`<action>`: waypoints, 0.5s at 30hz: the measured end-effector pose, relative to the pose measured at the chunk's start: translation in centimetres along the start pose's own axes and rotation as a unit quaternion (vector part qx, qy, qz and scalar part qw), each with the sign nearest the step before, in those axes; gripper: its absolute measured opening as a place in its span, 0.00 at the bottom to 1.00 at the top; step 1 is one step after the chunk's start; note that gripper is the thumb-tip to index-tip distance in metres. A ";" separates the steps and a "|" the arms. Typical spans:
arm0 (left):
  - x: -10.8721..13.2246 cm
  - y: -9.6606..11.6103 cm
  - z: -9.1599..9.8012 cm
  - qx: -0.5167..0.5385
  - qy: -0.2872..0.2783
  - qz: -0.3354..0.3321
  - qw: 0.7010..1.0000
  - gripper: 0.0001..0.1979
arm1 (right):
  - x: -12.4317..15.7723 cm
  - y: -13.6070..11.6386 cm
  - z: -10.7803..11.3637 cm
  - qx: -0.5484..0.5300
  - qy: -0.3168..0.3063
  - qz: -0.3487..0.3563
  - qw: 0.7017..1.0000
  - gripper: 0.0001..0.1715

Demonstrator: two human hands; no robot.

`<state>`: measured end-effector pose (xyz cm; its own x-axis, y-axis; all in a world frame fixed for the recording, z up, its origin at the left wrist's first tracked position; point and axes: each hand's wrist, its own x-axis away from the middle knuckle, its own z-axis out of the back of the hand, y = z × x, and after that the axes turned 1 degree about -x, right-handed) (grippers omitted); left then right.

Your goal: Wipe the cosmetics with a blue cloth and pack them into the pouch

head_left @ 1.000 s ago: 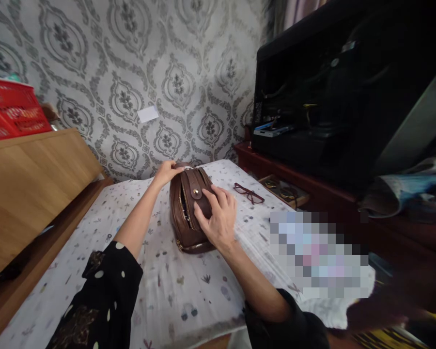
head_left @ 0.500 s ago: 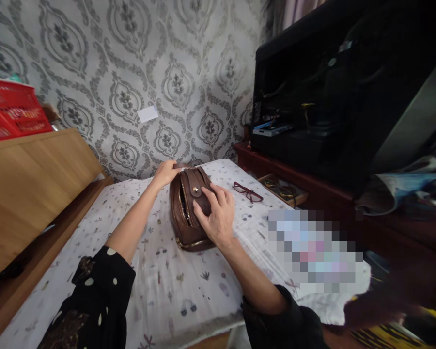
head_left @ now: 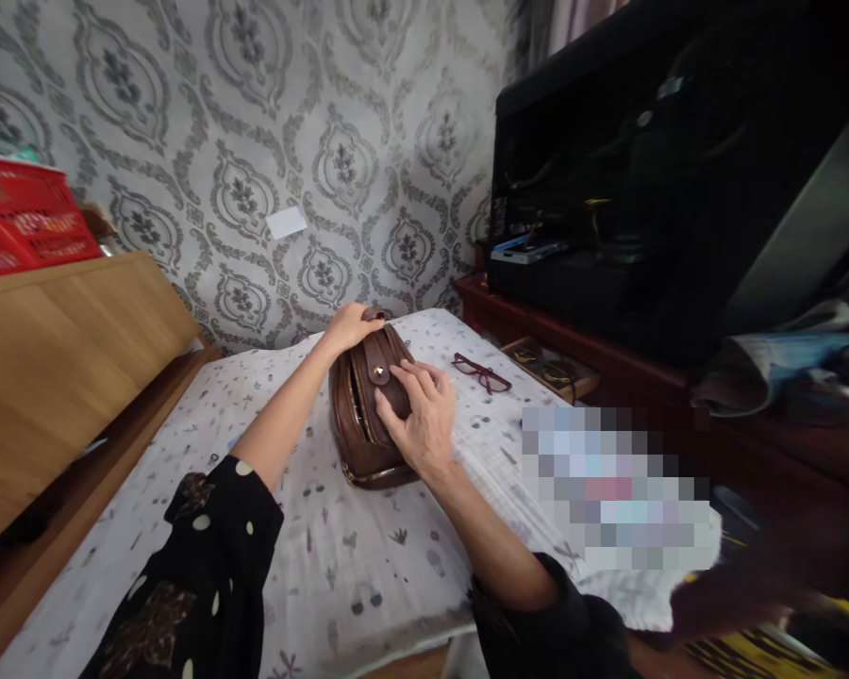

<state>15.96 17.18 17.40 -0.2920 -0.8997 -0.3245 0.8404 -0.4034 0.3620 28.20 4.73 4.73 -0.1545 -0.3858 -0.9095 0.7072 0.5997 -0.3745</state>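
A brown leather handbag (head_left: pixel 357 429) with gold zips lies on the patterned cloth. One zip along its left side is partly undone, and a tab with a gold stud (head_left: pixel 378 372) crosses its top. At the far end my left hand (head_left: pixel 354 330) is closed round the bag's strap (head_left: pixel 374 314), held up in a loop. My right hand (head_left: pixel 424 410) rests on the bag's right side, thumb and fingers apart, touching the leather near the stud. What is inside the bag is too dark to make out.
Red-framed glasses (head_left: pixel 482 373) lie on the cloth (head_left: pixel 311 585) to the right. An open drawer (head_left: pixel 562 377) holds small items. A dark television (head_left: pixel 608 189) stands on the right, a wooden board (head_left: pixel 71 349) and red basket (head_left: pixel 32 212) on the left. One cloth area is pixelated.
My left hand has moved right along the bag's far end, pulling the strap up into a loop. My right hand has hardly moved.
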 end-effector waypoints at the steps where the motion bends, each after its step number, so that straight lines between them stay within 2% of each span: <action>1: -0.3 0.1 -0.3 0.007 0.003 0.005 1.000 0.12 | 0.0 0.0 0.0 0.001 -0.001 0.000 1.000 0.17; 6: -0.9 0.4 -1.0 0.042 0.028 0.030 0.998 0.12 | 0.1 0.0 0.0 -0.001 -0.002 -0.006 1.000 0.17; 10: -0.1 0.7 -0.8 0.077 0.026 0.028 0.996 0.13 | 0.1 0.1 -0.1 -0.001 0.000 -0.005 1.000 0.17; 15: 1.3 0.9 0.1 0.139 -0.034 -0.006 0.990 0.17 | 0.1 0.1 0.0 -0.002 -0.003 -0.007 1.000 0.18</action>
<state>16.28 15.63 17.34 -0.3386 -0.9002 -0.2738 0.6817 -0.4353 0.5880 28.24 4.80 4.61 -0.1606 -0.3991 -0.9027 0.7020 0.5968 -0.3888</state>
